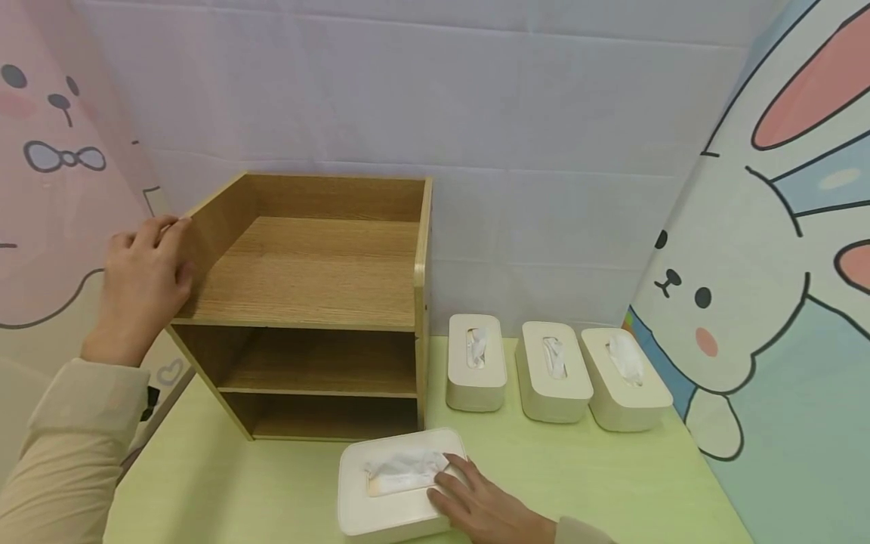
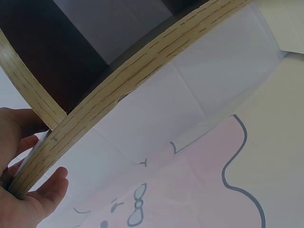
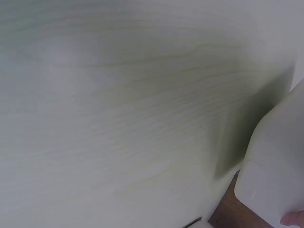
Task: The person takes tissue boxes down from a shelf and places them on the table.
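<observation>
A wooden shelf unit [image 1: 313,264] with an open top and compartments below stands at the left of the table. My left hand [image 1: 146,283] grips the upper edge of its left side panel; in the left wrist view the fingers and thumb [image 2: 52,192] lie on either side of the panel edge [image 2: 95,102]. In front of the shelf is a white tissue box [image 1: 401,517] with tissue showing in its slot. My right hand [image 1: 489,502] rests its spread fingers on the right part of this box's top. The right wrist view shows the box [image 3: 280,161] and one fingertip.
Three more white tissue boxes, left [image 1: 476,381], middle [image 1: 557,400] and right [image 1: 625,412], stand right of the shelf on the pale green table [image 1: 584,483]. A white cloth wall [image 1: 544,189] rises behind. Cartoon-printed panels [image 1: 748,325] flank both sides.
</observation>
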A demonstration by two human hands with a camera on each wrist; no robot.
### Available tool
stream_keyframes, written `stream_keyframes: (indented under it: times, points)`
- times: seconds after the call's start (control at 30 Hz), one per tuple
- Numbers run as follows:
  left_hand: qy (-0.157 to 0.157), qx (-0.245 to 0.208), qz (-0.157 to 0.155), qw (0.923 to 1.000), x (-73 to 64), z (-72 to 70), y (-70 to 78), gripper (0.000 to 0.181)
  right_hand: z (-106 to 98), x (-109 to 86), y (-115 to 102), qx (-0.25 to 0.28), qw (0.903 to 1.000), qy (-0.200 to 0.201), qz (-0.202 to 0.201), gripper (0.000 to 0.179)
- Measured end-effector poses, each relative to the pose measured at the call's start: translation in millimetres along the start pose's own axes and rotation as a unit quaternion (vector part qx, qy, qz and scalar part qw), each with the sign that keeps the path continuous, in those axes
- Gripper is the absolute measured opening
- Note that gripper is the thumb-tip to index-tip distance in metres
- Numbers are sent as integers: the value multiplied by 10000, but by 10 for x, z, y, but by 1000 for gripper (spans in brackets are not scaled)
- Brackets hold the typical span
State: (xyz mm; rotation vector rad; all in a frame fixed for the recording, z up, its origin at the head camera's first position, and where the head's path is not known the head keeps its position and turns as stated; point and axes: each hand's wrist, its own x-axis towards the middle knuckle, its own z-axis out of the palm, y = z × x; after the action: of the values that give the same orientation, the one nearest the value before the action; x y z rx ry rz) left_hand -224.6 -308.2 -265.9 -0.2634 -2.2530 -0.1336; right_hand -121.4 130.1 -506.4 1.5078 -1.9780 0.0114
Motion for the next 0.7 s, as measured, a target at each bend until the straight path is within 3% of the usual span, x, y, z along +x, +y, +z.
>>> stream_keyframes:
  times: [0.27, 0.43, 0.7]
  points:
    - [-48, 15, -63, 10000, -9, 18, -24, 51, -38, -272, 35, -35, 9997, 242, 76, 48]
    - [-70, 25, -80, 9999, -9, 24, -41, 52, -75, -436, 60, -42, 9996, 177, 206, 35]
    - [-66, 2, -47, 10000, -8, 22, -30, 52, -144, -691, 128, 61, 9988, 372, 298, 29]
